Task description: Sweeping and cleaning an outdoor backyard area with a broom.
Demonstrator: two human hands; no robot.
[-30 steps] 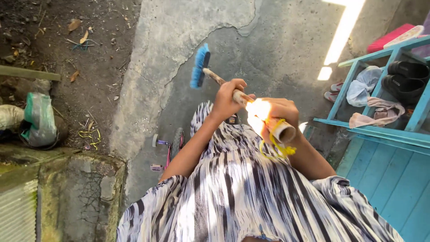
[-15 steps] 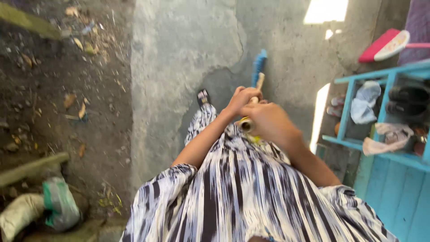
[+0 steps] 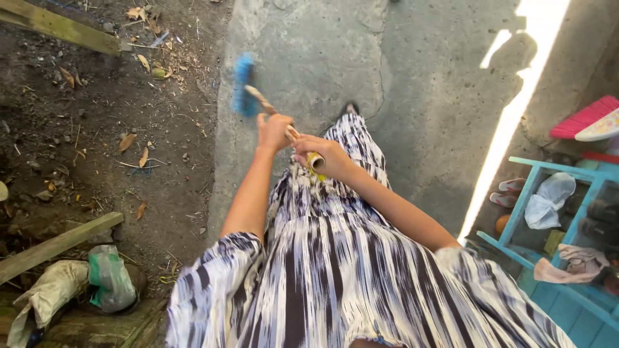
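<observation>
Head view: concrete floor (image 3: 425, 96) meets bare soil (image 3: 97, 129) on the left. A turquoise shoe rack (image 3: 525, 193) stands at the right edge, holding shoes and cloths. The broom (image 3: 271, 109) slants across the concrete, blue bristle head (image 3: 243, 93) down at the soil border. Left hand (image 3: 273, 131) fingers are clenched around the mid-handle. Right hand (image 3: 325, 158) fingers are clenched around the handle's upper end.

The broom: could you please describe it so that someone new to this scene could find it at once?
Start at the concrete floor beside the dirt patch. Above the striped dress, the left hand and right hand grip a pale stick. That is the broom, the only thing here with blue bristles.
</observation>
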